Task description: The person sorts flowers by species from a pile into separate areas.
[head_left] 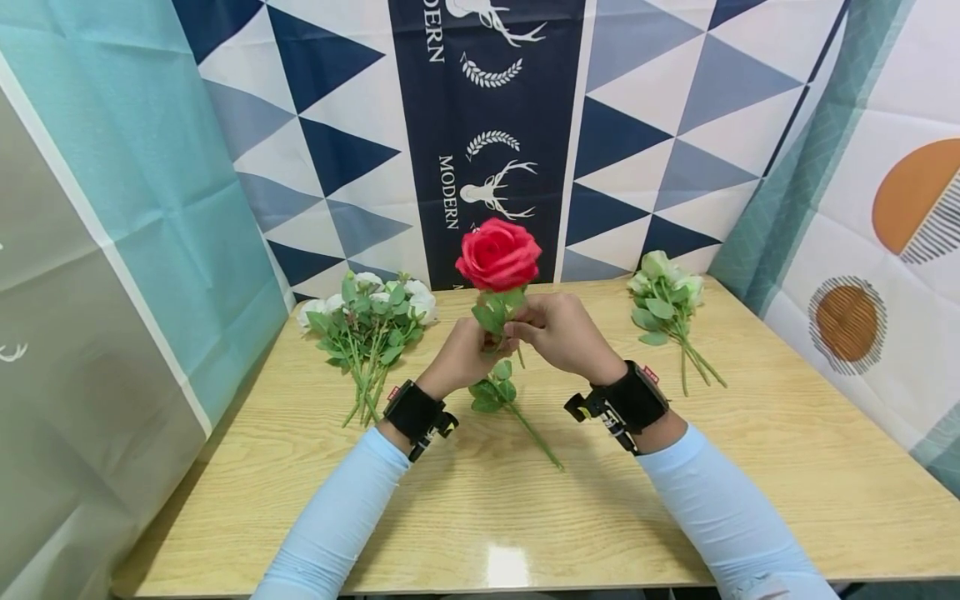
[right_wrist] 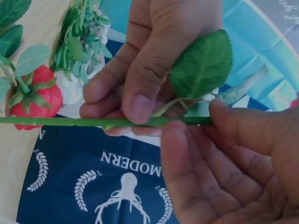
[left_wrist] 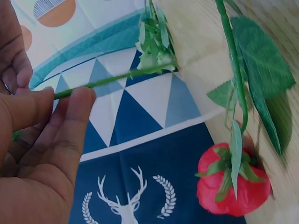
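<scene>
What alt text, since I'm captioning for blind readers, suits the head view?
A person's left hand and right hand hold a red rose above a wooden table. A leafy stem lies below, a white flower bunch at left, a pale green bunch at right.

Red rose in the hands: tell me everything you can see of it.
The held red rose has a full, open bloom of layered petals that look like fabric, so it seems artificial. Green leaves, at least one finely toothed and veined, grow along its slender green stem. It is held above the wood-grained table, its bloom uppermost in the head view. The left hand and right hand both pinch the stem below the bloom; their grip hides part of it.
</scene>
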Demonstrator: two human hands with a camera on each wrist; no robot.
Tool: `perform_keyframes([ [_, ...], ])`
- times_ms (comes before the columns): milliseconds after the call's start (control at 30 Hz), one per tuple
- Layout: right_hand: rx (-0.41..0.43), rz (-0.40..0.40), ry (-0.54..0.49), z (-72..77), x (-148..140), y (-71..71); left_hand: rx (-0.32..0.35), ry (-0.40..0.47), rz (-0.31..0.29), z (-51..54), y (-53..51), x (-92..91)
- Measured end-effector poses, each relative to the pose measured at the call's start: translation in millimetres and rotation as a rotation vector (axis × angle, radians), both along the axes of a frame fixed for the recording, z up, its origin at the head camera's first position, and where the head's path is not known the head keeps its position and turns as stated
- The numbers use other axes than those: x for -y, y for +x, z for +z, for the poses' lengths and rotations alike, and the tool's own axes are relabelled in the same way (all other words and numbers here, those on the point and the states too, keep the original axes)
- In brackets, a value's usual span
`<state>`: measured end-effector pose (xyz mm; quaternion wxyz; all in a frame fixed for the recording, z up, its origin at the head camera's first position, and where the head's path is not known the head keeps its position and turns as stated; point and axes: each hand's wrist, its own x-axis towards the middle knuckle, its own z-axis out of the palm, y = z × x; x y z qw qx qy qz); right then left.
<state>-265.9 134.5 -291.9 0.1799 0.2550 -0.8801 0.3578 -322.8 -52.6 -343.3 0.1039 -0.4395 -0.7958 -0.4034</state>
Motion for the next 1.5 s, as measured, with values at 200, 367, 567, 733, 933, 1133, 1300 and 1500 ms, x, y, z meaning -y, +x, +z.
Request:
perform_keyframes([
  [200, -0.026, 0.011, -0.032, -3.3, 2, -2.1, 0.102, 0.028, -0.025, 0.7, 2.7, -0.9],
  [367, -0.052, 0.01, -0.001, -6.3, 3, -3.7, 0.125, -0.062, 0.032, 7.5, 0.4, 6.7],
  [567, -0.034, -0.001, 0.063, -10.9, 0, -8.3, 0.095, -0.086, 0.207, 21.1, -10.8, 30.3],
  [733, -0.026, 0.01, 0.139, -13.6, -4, -11.6, 0.052, -0.093, 0.389, 33.2, -19.1, 54.2],
  [933, 0.033, 0.023, 0.193, -18.9, -5, -15.4, 0.097, -0.13, 0.582, 39.1, -26.8, 81.1],
  [1133, 0.121, 0.046, 0.267, -30.5, -3, -22.3, 0.149, -0.19, 0.68, 33.2, -32.2, 105.9],
  [1300, 0.174, 0.081, 0.341, -40.8, -2, -27.5, 0.218, -0.25, 0.705, 24.3, -37.1, 123.2],
  [1500, 0.195, 0.11, 0.435, -51.6, -3, -31.0, 0.28, -0.317, 0.725, 14.6, -43.1, 138.4],
])
